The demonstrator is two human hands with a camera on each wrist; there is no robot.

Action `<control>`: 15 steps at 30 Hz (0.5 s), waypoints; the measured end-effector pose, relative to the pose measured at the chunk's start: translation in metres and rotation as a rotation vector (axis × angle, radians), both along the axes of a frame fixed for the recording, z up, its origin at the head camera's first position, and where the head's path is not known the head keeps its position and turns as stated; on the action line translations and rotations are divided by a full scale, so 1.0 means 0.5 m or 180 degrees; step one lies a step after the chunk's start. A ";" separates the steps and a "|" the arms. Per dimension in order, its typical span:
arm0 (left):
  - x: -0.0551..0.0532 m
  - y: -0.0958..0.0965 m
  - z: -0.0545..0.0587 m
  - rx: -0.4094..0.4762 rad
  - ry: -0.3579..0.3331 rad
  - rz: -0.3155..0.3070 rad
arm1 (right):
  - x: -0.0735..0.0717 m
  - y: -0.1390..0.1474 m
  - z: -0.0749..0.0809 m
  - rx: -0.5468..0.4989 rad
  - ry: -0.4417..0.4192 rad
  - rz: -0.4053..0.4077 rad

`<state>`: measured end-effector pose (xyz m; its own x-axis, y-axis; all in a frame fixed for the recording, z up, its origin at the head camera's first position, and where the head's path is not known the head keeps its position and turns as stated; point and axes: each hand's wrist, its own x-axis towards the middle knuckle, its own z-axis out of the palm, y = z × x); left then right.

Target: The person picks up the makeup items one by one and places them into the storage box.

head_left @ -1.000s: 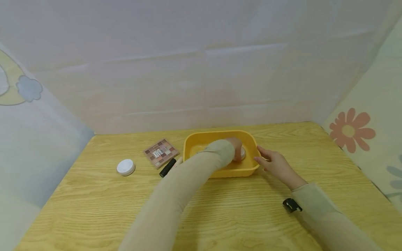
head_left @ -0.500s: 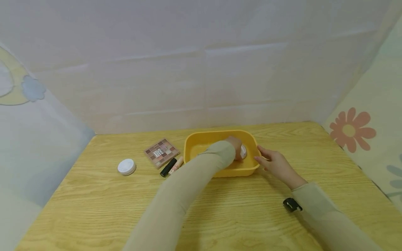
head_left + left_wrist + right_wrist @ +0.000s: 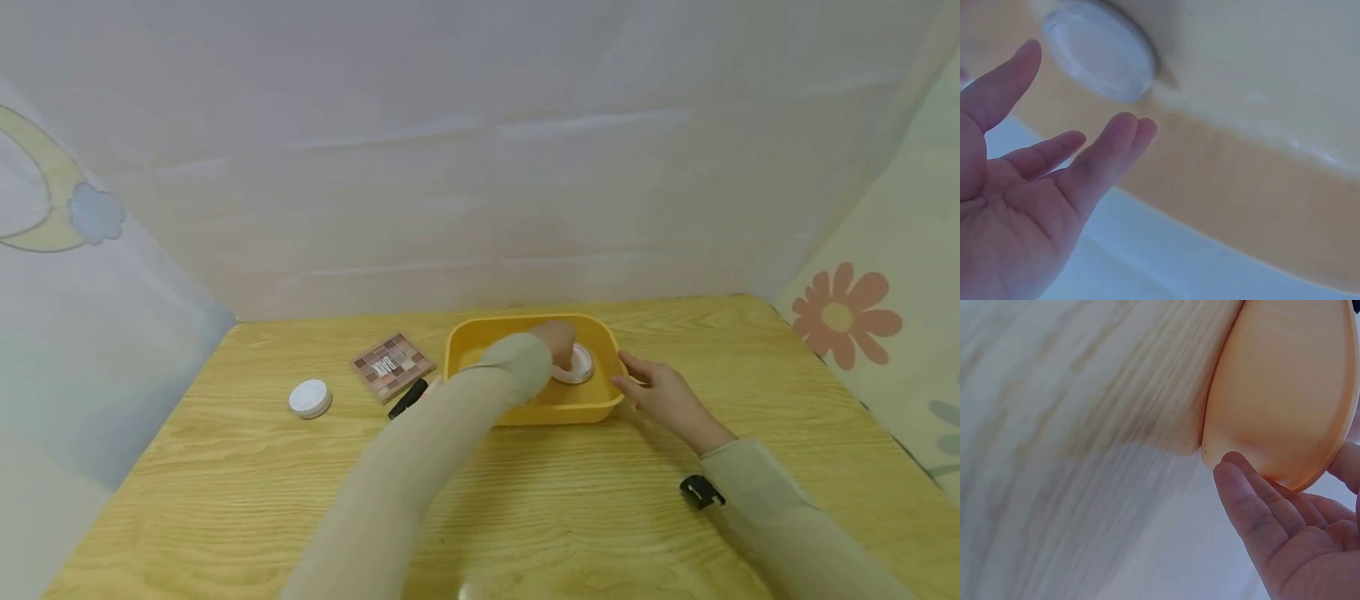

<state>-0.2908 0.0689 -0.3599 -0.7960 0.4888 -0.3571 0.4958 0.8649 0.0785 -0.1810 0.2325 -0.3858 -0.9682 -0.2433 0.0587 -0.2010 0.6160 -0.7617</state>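
Gripping the right-hand end of a yellow bin (image 3: 562,414), a person's right hand (image 3: 660,398) sets its fingers along the outer wall with the thumb at the rim. The left hand (image 3: 1035,194) is down inside the bin, just beside a round white compact (image 3: 581,367) near the same end. Seen from the left wrist, its fingers are extended, two side by side and the thumb spread apart from them, the tips short of the compact.

A pale sleeve (image 3: 420,475) crosses the bin's near side and hides part of the interior. A black device (image 3: 702,492) sits at the right cuff. To the bin's left on the wood-grain surface (image 3: 562,508) lie a square makeup palette (image 3: 392,365), a black tube (image 3: 408,398) and a pale tube (image 3: 433,386), the last mostly covered by the sleeve. A round white container (image 3: 310,398) stands farther left, well apart from the bin. A red flower (image 3: 843,317) decorates the backdrop at right.
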 end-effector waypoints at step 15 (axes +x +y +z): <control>0.071 -0.064 0.078 0.0641 -0.0135 -0.0029 | -0.014 0.003 -0.008 0.0041 -0.0039 -0.0001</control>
<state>-0.2553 0.0369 -0.3209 -0.7775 0.5608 -0.2847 0.4962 0.8251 0.2703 -0.1882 0.2338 -0.3900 -0.9689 -0.2435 0.0437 -0.1914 0.6258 -0.7562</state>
